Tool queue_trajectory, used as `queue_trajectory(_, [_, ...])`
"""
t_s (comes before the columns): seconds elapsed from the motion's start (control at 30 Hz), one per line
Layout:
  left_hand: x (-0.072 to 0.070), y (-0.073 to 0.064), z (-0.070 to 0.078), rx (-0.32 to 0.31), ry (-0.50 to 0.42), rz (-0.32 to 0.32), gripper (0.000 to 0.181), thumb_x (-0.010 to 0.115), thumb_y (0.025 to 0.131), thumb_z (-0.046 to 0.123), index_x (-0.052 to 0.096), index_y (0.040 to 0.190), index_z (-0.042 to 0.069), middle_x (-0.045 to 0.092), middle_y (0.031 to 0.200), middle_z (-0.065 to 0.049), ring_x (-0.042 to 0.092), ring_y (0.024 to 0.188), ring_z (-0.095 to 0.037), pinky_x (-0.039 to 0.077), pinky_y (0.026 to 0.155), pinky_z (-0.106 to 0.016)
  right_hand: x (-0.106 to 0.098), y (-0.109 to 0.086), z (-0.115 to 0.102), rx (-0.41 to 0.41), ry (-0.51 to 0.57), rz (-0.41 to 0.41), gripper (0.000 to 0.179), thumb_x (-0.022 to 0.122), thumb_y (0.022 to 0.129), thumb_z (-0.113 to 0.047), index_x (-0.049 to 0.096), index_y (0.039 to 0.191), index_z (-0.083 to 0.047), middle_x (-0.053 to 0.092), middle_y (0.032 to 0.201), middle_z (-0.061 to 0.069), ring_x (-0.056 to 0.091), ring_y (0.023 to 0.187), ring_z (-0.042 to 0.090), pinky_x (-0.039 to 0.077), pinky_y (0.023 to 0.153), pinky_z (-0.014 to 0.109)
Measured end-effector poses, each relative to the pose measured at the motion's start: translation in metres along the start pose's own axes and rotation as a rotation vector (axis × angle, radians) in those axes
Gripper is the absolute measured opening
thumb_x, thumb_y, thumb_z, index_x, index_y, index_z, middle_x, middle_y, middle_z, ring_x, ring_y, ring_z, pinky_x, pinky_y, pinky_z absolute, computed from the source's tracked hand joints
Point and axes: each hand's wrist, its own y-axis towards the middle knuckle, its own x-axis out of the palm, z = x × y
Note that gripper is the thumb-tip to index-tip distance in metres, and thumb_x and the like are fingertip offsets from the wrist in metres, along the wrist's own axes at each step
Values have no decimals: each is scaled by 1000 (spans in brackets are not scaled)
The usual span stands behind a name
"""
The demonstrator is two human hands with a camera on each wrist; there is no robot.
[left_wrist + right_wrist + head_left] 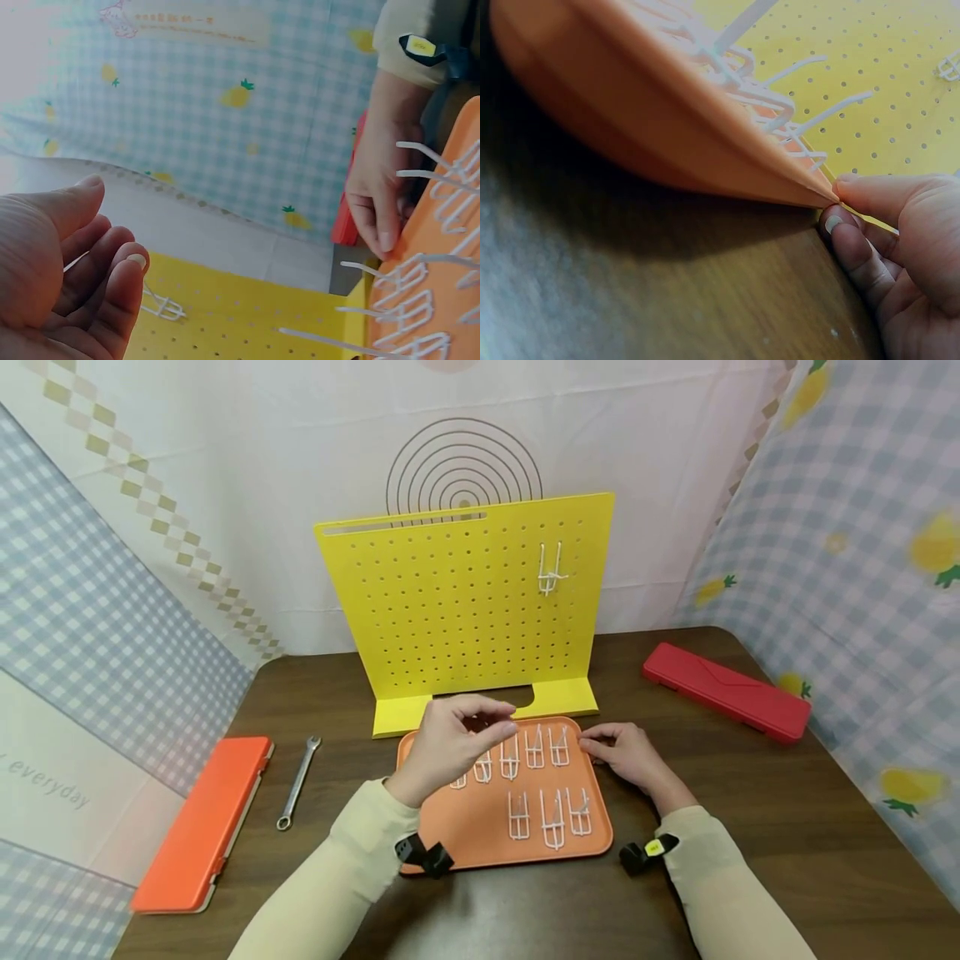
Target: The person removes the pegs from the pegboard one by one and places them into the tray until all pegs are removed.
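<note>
An orange tray [468,835] lies on the table with several white wire pegboard hooks [552,827] in it, roughly in two rows. My right hand [628,753] pinches the tray's right rim near its far corner, thumb on top and fingers beneath in the right wrist view. Over the tray's far left part hovers my left hand [453,742], its fingers loosely bent with nothing between them; it covers some of the hooks in the head view. Behind the tray stands a yellow pegboard [450,610], and one white wire hook [549,581] hangs at its upper right.
To the left lie an orange-red case [206,822] and a combination wrench [299,783]. A red case [726,689] sits at the back right. Patterned cloth [330,468] hangs behind and along both sides of the table.
</note>
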Motion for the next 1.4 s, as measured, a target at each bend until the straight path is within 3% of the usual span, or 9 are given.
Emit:
queue_trajectory(0.27, [1, 31, 10, 19, -43, 29, 18, 74, 87, 22, 75, 102, 12, 72, 90, 1, 68, 76, -21, 55, 63, -33, 0, 0, 1, -2, -12, 6, 29, 69, 90, -31, 72, 110, -10, 70, 101, 7, 65, 81, 16, 55, 68, 29])
queue_trajectory(0.57, [3, 65, 15, 54, -3, 76, 18, 74, 86, 21, 75, 101, 12, 72, 97, -2, 66, 81, -13, 56, 72, -33, -1, 1, 1, 16, -28, 6, 29, 69, 90, -32, 72, 111, -11, 70, 102, 6, 65, 81, 15, 55, 69, 29])
queue_trajectory(0.63, [4, 73, 16, 46, 10, 86, 19, 75, 86, 22, 74, 102, 13, 71, 98, 0, 66, 82, -12, 55, 72, -31, -1, 1, 2, 19, -28, 6, 29, 69, 90, -32, 72, 111, -11, 70, 102, 6, 65, 81, 16, 55, 68, 29])
queue_trajectory(0.8, [8, 84, 41, -11, 3, 110, 21, 73, 87, 12, 72, 107, 6, 70, 102, -4, 65, 86, -19, 54, 74, -29, 0, -1, 1, 7, -14, 8, 29, 69, 90, -30, 72, 111, -10, 70, 103, 7, 65, 81, 16, 55, 68, 29])
queue_trajectory(0.87, [9, 90, 44, -21, -4, 122, 22, 72, 87, 9, 72, 109, 4, 69, 104, -8, 65, 88, -22, 54, 74, -30, 0, -1, 0, 1, -7, 9, 29, 69, 90, -30, 72, 111, -10, 70, 103, 8, 66, 81, 16, 55, 68, 29])
queue_trajectory(1.07, [14, 115, 13, -7, 9, 146, 24, 75, 86, 19, 73, 109, 13, 68, 105, 2, 64, 87, -13, 55, 70, -28, 4, -2, 1, -1, 10, 10, 28, 69, 90, -29, 72, 110, -9, 70, 101, 7, 66, 81, 15, 55, 68, 28])
queue_trajectory(1.4, [19, 152, 1, -58, -8, 153, 29, 77, 83, 28, 72, 110, 20, 66, 105, 11, 62, 88, -9, 54, 66, -29, 1, 0, 0, -19, -5, 2, 29, 69, 90, -31, 72, 110, -10, 70, 101, 7, 65, 80, 17, 55, 68, 30])
